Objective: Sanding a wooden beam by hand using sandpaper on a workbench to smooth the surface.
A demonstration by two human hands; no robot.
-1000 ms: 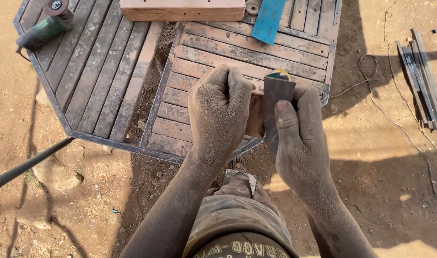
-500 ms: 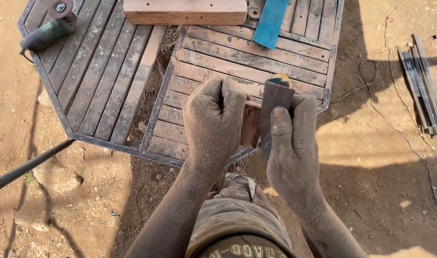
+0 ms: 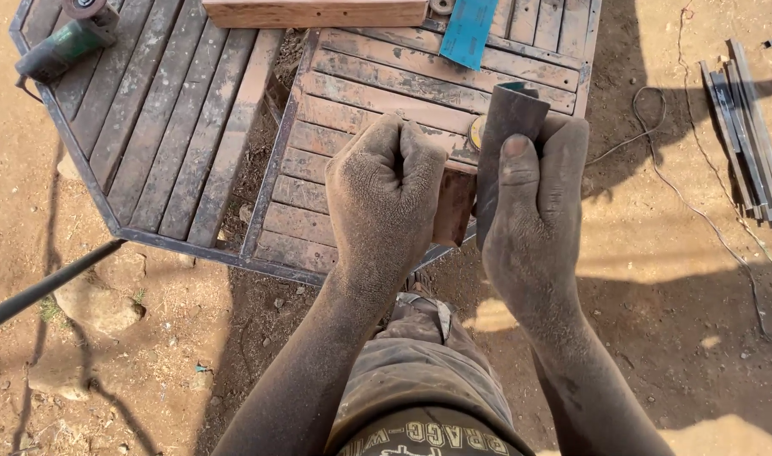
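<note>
Left hand (image 3: 384,192) is fisted round a small reddish-brown wooden block (image 3: 454,205), stiff and light by the look; right hand (image 3: 533,211) pinches a dark, floppy sandpaper sheet (image 3: 506,135) against it, above the slatted tabletop (image 3: 192,127)

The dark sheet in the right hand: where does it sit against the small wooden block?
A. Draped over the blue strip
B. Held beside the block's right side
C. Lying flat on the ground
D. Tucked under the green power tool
B: the right hand grips the dark sheet upright against the right side of the small wooden block, which the left hand clutches.
</note>
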